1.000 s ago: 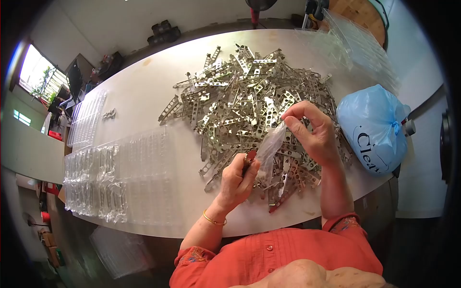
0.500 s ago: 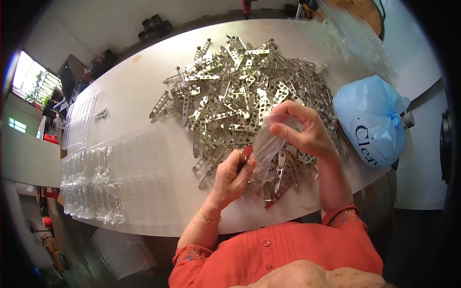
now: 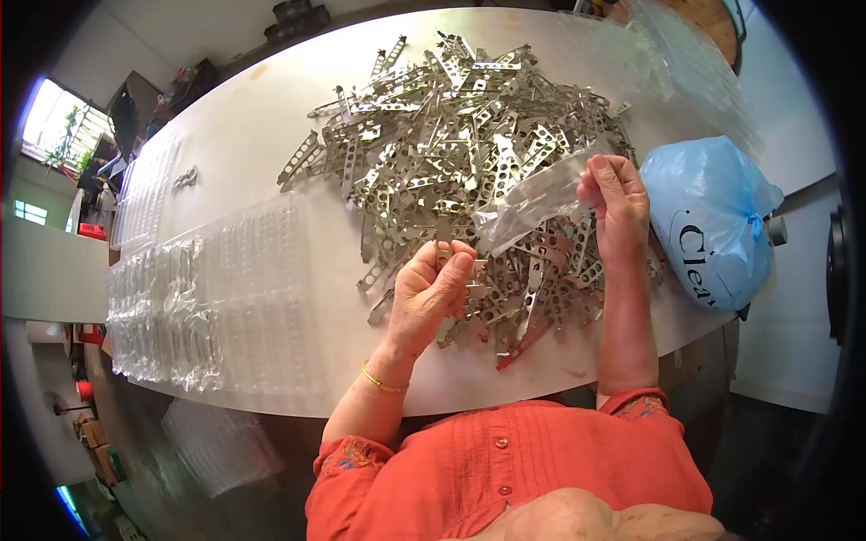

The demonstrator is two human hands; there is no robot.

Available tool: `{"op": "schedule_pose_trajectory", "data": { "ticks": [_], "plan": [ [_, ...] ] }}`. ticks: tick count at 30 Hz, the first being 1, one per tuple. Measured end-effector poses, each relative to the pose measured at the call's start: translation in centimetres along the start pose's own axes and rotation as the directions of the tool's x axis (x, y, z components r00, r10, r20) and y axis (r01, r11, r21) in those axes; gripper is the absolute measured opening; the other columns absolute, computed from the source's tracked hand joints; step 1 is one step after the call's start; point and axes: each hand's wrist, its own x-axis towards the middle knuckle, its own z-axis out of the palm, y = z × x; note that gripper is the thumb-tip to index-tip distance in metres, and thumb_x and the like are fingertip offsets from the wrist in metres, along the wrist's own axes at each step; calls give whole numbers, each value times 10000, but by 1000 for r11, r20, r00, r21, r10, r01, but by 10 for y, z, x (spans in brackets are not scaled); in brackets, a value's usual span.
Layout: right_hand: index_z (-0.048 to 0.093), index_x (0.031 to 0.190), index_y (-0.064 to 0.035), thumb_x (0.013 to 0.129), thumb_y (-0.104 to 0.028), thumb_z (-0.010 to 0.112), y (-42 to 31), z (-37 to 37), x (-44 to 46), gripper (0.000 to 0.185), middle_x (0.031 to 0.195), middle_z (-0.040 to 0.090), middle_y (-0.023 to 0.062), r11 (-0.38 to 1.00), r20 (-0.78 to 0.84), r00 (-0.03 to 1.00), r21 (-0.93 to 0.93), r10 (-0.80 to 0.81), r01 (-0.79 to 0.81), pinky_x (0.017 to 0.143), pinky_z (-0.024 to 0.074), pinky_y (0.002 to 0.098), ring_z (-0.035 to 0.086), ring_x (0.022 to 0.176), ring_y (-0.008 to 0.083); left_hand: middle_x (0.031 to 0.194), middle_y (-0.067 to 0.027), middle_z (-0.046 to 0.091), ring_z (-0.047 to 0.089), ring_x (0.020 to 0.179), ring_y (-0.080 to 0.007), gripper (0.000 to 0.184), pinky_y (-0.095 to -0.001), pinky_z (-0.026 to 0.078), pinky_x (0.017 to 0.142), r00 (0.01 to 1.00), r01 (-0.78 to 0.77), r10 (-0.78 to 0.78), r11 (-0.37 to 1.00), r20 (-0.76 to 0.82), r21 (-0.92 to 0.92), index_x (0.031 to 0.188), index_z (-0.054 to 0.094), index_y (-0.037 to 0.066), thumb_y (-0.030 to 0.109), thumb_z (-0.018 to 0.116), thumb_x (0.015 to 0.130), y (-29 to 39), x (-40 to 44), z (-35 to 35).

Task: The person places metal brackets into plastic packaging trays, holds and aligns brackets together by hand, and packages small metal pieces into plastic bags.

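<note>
We pinch a flat silvery metal strip [image 3: 443, 229] in left hand [image 3: 424, 293], pointing far | clear plastic bag [image 3: 534, 209] in right hand [image 3: 620, 209] | bag's left end near strip

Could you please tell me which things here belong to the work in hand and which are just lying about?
In use:
metal piece, in the left hand
clear sleeve, in the right hand
heap of metal pieces
clear trays at left, probably

Lying about, apparently:
blue bag
grey bits
clear plastic, far right
</note>
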Motion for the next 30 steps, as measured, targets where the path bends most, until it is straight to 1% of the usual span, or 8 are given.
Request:
{"op": "schedule_pose_trajectory", "data": {
  "ticks": [3, 10, 11, 14, 16, 20, 24, 30],
  "plan": [
    [648, 925, -79, 967, -219, 676, 3, 5, -7, 148, 782, 635, -17, 1000, 31, 999, 15, 18, -19, 648, 486, 204, 579, 689, 56, 616, 53, 429, 385, 489, -56, 243, -219, 376, 462, 999, 25, -24, 1000, -42, 16, 1091, 606, 24, 257, 581, 1028, 1, 1, 6],
    [625, 946, -71, 962, -178, 674, 4, 7, -21, 119, 804, 625, -4, 998, 138, 990, 47, 22, -28, 697, 496, 224, 585, 710, 80, 629, 33, 509, 479, 481, -57, 206, -221, 380, 445, 996, 25, -14, 991, -90, 129, 1016, 599, 27, 233, 611, 1012, 1, 0, 4],
    [625, 946, -71, 962, -178, 674, 3, 10, -23, 119, 804, 625, -4, 997, 174, 985, 73, 18, -31, 697, 496, 224, 585, 710, 80, 707, 49, 539, 465, 532, -20, 206, -194, 399, 463, 998, -2, 9, 994, -66, 109, 992, 603, 45, 249, 615, 1011, -1, -1, 2],
    [620, 968, -65, 963, -138, 656, -6, 24, -34, 82, 814, 627, 2, 993, 211, 975, 113, -63, 39, 731, 499, 236, 596, 727, 94, 698, 45, 531, 454, 514, -24, 188, -198, 387, 451, 998, -24, 24, 1000, -56, -1, 985, 594, 54, 239, 612, 1013, -1, 0, -2],
    [615, 992, -57, 962, -122, 651, -16, 33, -42, 80, 821, 632, 10, 992, 262, 957, 25, -125, 123, 755, 496, 242, 605, 745, 101, 631, 22, 539, 490, 474, -60, 145, -212, 365, 439, 999, -20, 16, 997, -44, -75, 1025, 591, 65, 209, 608, 1013, -1, 0, -2],
    [612, 999, -53, 960, -131, 662, 3, 16, -40, 100, 824, 635, 13, 992, 324, 941, -42, -98, 118, 747, 490, 241, 608, 754, 100, 636, 41, 516, 456, 487, -39, 148, -205, 391, 448, 997, -67, 65, 995, -33, -70, 1035, 597, 69, 217, 581, 1028, -6, 3, -7],
    [610, 985, -63, 970, -144, 655, 3, 16, -39, 93, 816, 627, 8, 992, 265, 960, -56, -95, 113, 718, 481, 229, 593, 745, 90, 658, 47, 513, 447, 500, -34, 155, -209, 399, 451, 989, -131, 124, 988, -85, -81, 1050, 603, 58, 208, 570, 1033, 1, 3, -8],
    [608, 986, -62, 975, -142, 650, 2, 19, -43, 91, 815, 616, 5, 990, 234, 968, -82, -89, 111, 723, 468, 229, 583, 746, 92, 784, 43, 585, 419, 526, -12, 233, -182, 390, 491, 986, -164, 164, 986, 10, -37, 1128, 613, 30, 238, 566, 1033, 0, -1, -8]
  ]
}}
